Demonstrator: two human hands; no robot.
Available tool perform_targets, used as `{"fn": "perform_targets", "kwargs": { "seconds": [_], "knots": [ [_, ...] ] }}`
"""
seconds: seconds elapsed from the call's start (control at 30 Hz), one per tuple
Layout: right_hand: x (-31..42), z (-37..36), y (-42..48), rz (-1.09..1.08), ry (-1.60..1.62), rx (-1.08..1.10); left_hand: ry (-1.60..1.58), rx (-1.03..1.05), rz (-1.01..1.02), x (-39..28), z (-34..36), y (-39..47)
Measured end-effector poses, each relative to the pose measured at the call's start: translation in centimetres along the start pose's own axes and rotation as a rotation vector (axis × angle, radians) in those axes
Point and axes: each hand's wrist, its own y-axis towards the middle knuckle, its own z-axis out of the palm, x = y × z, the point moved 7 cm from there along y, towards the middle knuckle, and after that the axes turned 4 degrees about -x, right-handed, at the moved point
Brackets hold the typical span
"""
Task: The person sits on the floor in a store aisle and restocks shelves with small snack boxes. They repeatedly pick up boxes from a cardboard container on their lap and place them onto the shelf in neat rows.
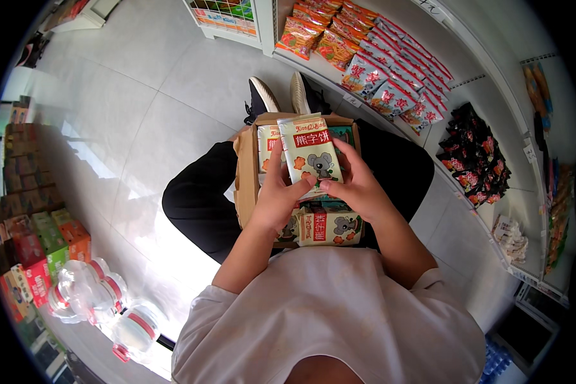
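Both hands hold one cream biscuit packet [312,156] with a red band and a koala picture, tilted slightly above an open cardboard box [246,177]. My left hand [277,194] grips its left side, thumb on the lower front. My right hand [357,185] holds the right side, its thumb near the packet's bottom edge. The box rests on my lap between my crossed legs. Inside it, another cream packet [267,144] shows at the upper left and a sideways one [330,227] at the near end. Green packaging shows at the right, partly hidden by the packet and my right hand.
A low shelf on the right bears orange snack bags [336,48], white-and-red snack bags [389,91] and a pile of black packets [475,158]. Large clear plastic bottles [137,326] and colourful cartons [50,240] stand at the lower left. A white wire-fronted rack [228,17] stands beyond my shoes.
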Motion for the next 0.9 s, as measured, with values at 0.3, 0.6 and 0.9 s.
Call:
{"fn": "perform_targets", "kwargs": {
  "seconds": [0.3, 0.6, 0.9],
  "knots": [
    [-0.7, 0.1, 0.1, 0.018, -0.001, -0.034, 0.102, 0.039, 0.118, -1.3, 0.4, -0.6],
    [-1.4, -0.3, 0.9, 0.057, -0.040, -0.056, 0.000, 0.008, 0.107, -0.7, -0.9, 0.2],
    [-1.8, -1.2, 1.8, 0.270, -0.033, -0.034, 0.199, 0.171, 0.146, -2.1, -0.4, 0.5]
  ]
}}
